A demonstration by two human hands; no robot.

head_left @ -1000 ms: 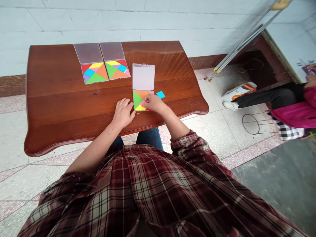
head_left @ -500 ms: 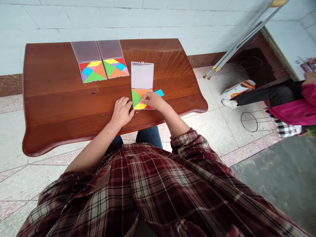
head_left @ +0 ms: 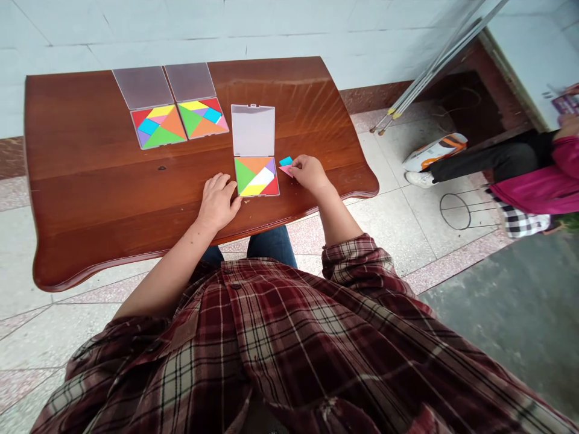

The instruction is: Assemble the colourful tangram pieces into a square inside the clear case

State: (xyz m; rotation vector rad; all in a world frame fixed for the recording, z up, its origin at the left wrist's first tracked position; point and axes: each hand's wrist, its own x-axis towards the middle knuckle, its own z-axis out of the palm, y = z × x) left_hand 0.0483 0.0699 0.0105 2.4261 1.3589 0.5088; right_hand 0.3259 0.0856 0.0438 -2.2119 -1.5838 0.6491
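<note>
An open case (head_left: 257, 177) with a raised pale lid lies near the table's front edge. It holds green, orange, purple, yellow and red pieces around a bare white patch. My left hand (head_left: 218, 202) rests spread on the wood, its fingertips at the case's left side. To the right of the case, my right hand (head_left: 308, 173) pinches a pink triangle (head_left: 286, 171) between thumb and fingers. A blue piece (head_left: 285, 161) lies just behind the triangle, partly overlapped by it.
Two open cases filled with coloured pieces, one at left (head_left: 159, 128) and one beside it (head_left: 203, 119), lie farther back on the wooden table (head_left: 90, 181). Crutches (head_left: 420, 84) lean at the right. A seated person's leg (head_left: 479, 161) and a bag (head_left: 436, 152) are beyond.
My right hand has moved right, out of the case, with the pink triangle. The white patch inside the case now shows. My left hand keeps its place beside the case.
</note>
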